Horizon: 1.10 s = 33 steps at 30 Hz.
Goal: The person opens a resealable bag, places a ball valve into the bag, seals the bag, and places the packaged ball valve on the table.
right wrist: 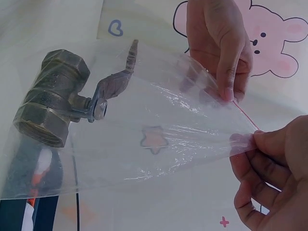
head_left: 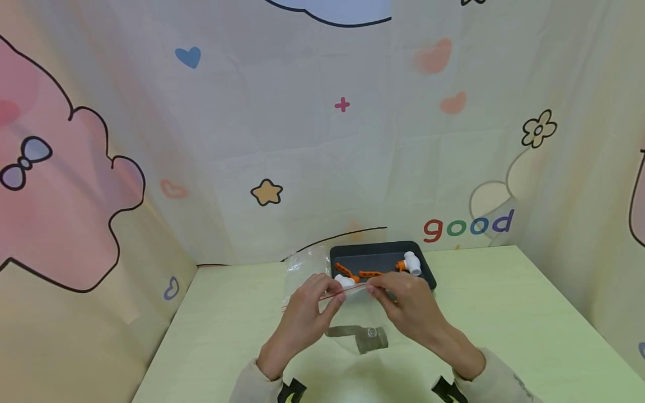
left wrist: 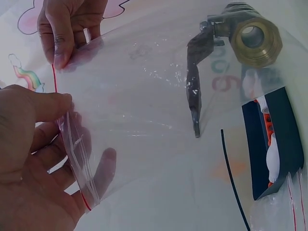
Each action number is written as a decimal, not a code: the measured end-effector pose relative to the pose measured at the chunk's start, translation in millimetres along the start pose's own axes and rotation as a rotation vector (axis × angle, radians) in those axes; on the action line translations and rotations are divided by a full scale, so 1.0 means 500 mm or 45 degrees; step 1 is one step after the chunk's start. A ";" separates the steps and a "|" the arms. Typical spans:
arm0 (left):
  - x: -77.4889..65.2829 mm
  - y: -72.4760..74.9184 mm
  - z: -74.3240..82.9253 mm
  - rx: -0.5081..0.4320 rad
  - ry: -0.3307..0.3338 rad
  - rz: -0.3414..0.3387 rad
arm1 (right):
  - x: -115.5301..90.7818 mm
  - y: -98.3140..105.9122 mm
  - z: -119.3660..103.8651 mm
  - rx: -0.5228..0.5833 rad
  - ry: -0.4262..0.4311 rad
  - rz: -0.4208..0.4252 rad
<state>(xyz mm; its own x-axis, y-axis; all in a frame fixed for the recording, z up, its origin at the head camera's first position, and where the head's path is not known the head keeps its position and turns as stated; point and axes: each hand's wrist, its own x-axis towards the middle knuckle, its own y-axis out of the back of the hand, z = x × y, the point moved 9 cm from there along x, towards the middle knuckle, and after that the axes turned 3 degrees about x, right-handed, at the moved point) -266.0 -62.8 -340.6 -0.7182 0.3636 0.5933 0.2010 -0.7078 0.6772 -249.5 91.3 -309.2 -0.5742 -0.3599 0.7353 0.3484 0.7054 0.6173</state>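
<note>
Both hands hold a clear zip-lock bag (left wrist: 139,106) by its red-lined top edge. My left hand (head_left: 304,313) pinches the edge between thumb and fingers, on the left in the head view. Close to it, my right hand (head_left: 415,308) pinches the same edge, fingertips a short way along the red line. Inside the bag, a metal ball valve (right wrist: 50,98) with brass-coloured threaded ends and a flat lever handle (left wrist: 193,82) hangs at the bottom. In the head view the valve (head_left: 372,340) shows through the plastic, below and between the hands.
Behind the hands a dark tray (head_left: 373,249) stands on the pale table (head_left: 216,336). It holds white plastic valves (head_left: 412,263) with orange handles (head_left: 370,274). Another clear bag (head_left: 304,266) lies at the tray's left side. A printed curtain (head_left: 312,140) hangs behind.
</note>
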 end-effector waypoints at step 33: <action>-0.012 0.003 -0.015 -0.012 0.029 -0.039 | -0.006 0.014 0.003 -0.013 0.026 0.040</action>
<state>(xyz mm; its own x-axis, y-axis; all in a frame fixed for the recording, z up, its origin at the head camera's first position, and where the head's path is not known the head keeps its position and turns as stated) -266.6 -70.6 -346.6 -0.7387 0.3717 0.5623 0.1725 -0.7022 0.6908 -246.7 98.2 -307.5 -0.5476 -0.3506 0.7597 0.3732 0.7103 0.5968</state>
